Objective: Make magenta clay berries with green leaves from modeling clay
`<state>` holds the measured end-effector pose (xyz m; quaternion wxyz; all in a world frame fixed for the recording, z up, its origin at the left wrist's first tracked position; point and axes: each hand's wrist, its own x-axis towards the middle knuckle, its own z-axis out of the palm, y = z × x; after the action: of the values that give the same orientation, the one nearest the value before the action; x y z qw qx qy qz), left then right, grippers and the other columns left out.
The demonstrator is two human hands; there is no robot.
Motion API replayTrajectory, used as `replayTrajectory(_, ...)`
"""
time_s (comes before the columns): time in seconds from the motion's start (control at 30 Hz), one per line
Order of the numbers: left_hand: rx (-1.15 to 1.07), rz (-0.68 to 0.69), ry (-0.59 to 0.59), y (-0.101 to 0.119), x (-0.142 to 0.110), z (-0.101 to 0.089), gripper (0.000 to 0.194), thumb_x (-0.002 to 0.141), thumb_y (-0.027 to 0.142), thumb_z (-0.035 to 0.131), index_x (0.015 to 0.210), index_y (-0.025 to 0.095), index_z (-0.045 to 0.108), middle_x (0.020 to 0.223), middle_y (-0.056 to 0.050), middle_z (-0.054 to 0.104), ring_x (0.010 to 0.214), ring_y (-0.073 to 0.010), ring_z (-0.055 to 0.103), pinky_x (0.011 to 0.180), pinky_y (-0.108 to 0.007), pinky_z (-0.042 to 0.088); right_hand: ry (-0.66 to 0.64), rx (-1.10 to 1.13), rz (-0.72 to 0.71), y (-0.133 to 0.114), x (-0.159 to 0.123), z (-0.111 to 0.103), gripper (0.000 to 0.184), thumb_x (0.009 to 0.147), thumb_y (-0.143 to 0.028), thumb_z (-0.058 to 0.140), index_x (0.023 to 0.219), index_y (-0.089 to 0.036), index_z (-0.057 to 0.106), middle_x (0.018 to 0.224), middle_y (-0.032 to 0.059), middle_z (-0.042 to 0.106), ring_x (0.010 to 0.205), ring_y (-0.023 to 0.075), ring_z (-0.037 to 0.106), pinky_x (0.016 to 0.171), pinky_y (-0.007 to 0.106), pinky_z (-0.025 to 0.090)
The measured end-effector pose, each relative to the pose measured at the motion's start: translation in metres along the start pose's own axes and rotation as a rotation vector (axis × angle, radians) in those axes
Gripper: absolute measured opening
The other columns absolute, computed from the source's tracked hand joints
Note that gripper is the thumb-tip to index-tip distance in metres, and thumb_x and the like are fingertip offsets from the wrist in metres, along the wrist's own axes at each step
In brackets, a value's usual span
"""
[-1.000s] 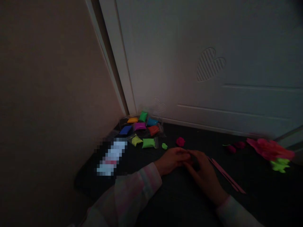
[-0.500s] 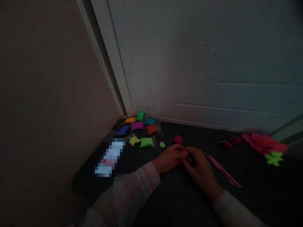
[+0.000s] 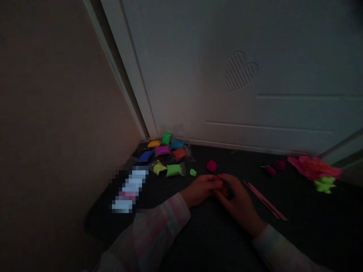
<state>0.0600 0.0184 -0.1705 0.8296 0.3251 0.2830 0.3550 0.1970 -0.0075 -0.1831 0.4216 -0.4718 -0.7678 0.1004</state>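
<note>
My left hand (image 3: pixel 200 189) and my right hand (image 3: pixel 239 200) meet fingertip to fingertip above the dark table. Both are closed, with thumbs and fingers pressed together; whatever lies between them is hidden by the fingers and the dim light. Just beyond the fingers rests a crimson lump of modelling clay (image 3: pixel 211 166). A smaller light-green clay lump (image 3: pixel 193 172) sits to its left. Right of my right hand lie thin pink modelling tools (image 3: pixel 265 201), side by side and slanting towards me.
Several clear packets of coloured clay (image 3: pixel 163 150) crowd the back left corner, with a light-green packet (image 3: pixel 174 170) in front. A blurred bright screen (image 3: pixel 130 190) lies at left. Dark red pieces (image 3: pixel 270 170) and a pink flower (image 3: pixel 312 168) with a yellow-green piece (image 3: pixel 325 185) are at right. A white door (image 3: pixel 181 68) stands behind.
The whole view has shifted slightly, so things appear a little further left. My hands stay together in nearly the same pose, with only small finger movement.
</note>
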Motion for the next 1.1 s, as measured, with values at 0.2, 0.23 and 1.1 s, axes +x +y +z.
replayTrajectory(0.2, 0.043, 0.031, 0.038, -0.0002, 0.0001, 0.0002, 0.028, 0.054, 0.026, 0.075, 0.069, 0.01, 0.058, 0.062, -0.002, 0.061, 0.059, -0.0118, 0.056, 0.067, -0.028, 0.039, -0.023, 0.016, 0.003, -0.0025, 0.0017, -0.002, 0.029, 0.075, -0.028, 0.054, 0.103, -0.022, 0.049, 0.097, 0.0084, 0.058, 0.089, 0.0226, 0.057, 0.076, 0.04, 0.049)
replayTrajectory(0.23, 0.042, 0.035, 0.041, -0.0001, 0.0002, 0.0002, 0.028, 0.054, 0.025, 0.075, 0.07, 0.01, 0.058, 0.061, -0.002, 0.061, 0.059, -0.0117, 0.056, 0.067, -0.028, 0.039, -0.026, 0.015, 0.007, -0.0028, 0.0019, -0.0021, 0.029, 0.075, -0.027, 0.054, 0.103, -0.022, 0.049, 0.097, 0.0082, 0.058, 0.089, 0.0226, 0.057, 0.077, 0.04, 0.048)
replayTrajectory(1.1, -0.102, 0.046, 0.032, 0.0006, 0.0014, -0.0007, 0.028, 0.057, 0.027, 0.075, 0.075, 0.009, 0.062, 0.073, -0.002, 0.058, 0.068, -0.0085, 0.051, 0.072, -0.024, 0.038, -0.059, -0.017, -0.001, 0.003, 0.0028, -0.0037, 0.034, 0.081, -0.032, 0.048, 0.112, -0.02, 0.053, 0.105, 0.0102, 0.063, 0.097, 0.0245, 0.058, 0.082, 0.044, 0.048)
